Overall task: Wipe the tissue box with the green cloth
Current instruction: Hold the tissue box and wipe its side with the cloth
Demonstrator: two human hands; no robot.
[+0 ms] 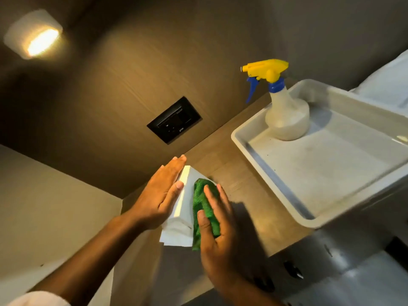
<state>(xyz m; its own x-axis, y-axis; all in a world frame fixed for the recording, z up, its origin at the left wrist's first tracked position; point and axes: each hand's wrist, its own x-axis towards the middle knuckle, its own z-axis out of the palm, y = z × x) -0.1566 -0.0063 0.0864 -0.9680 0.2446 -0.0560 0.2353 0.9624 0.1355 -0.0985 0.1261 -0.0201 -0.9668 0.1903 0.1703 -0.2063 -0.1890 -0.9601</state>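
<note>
A lit wall lamp (33, 37) glows at the upper left, and a dark socket plate (174, 120) sits in the wall. On the wooden tabletop (242, 173), the left hand (162, 195) lies flat and open against the left side of the white tissue box (184, 208). The right hand (217, 228) presses the green cloth (204, 208) against the box's right face, fingers spread. Further right, a spray bottle (284, 111) stands in a grey tray (276, 195).

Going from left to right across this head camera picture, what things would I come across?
Wall lamp → left hand → green cloth → spray bottle → grey tray.
</note>
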